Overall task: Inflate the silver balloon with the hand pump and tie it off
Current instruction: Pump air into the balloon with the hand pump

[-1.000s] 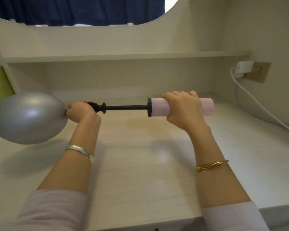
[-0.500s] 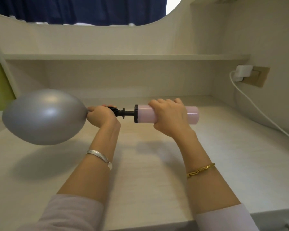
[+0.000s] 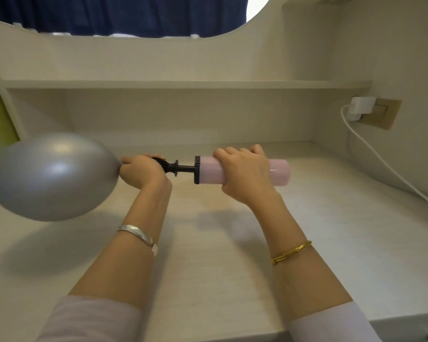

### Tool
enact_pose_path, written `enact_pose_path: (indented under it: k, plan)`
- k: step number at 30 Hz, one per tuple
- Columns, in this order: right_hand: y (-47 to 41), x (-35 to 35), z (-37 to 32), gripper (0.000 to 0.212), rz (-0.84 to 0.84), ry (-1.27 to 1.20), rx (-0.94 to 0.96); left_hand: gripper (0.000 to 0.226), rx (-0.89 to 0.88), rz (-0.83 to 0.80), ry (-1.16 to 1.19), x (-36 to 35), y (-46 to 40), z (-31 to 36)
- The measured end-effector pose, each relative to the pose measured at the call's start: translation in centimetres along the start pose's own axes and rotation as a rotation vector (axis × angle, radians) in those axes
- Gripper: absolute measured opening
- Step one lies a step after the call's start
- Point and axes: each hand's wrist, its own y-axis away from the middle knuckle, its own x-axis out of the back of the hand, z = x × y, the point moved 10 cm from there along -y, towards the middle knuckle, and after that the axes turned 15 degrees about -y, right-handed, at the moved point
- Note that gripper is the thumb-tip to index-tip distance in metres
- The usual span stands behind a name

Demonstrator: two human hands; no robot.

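Note:
An inflated silver balloon (image 3: 50,176) floats at the left, just above the pale desk (image 3: 220,255). My left hand (image 3: 141,172) is closed around its neck and the black nozzle end of the hand pump, hiding where they join. The pump's pink barrel (image 3: 278,172) lies level to the right, with my right hand (image 3: 245,174) wrapped around it. A short length of black rod (image 3: 184,168) shows between nozzle and barrel.
A white charger (image 3: 361,106) sits in a wall socket at the right; its cable (image 3: 386,164) trails down along the desk's right side. A shelf (image 3: 183,83) runs across the back above the desk. The desk's front edge is near my sleeves.
The barrel first slid left along the rod toward my left hand, then drew back a little. The balloon has grown larger.

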Motion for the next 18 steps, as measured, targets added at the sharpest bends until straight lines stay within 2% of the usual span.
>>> enact_pose_path:
  k: [6,10,14,18]
  plan:
    - [0.6,0.1,0.7,0.039,-0.026,-0.059,-0.019,0.042,-0.031,-0.058,0.013,-1.0,0.9,0.0]
    - [1.2,1.8,3.7,0.039,-0.002,-0.112,-0.087,0.040,-0.074,0.003,0.040,0.3,-1.7,2.8]
    - [1.5,1.9,4.5,0.037,0.000,-0.075,-0.116,0.038,-0.030,0.037,0.032,1.7,-3.8,3.1]
    - [1.2,1.5,3.0,0.035,-0.005,-0.005,-0.064,0.037,0.060,0.050,0.022,2.1,-3.1,0.9]
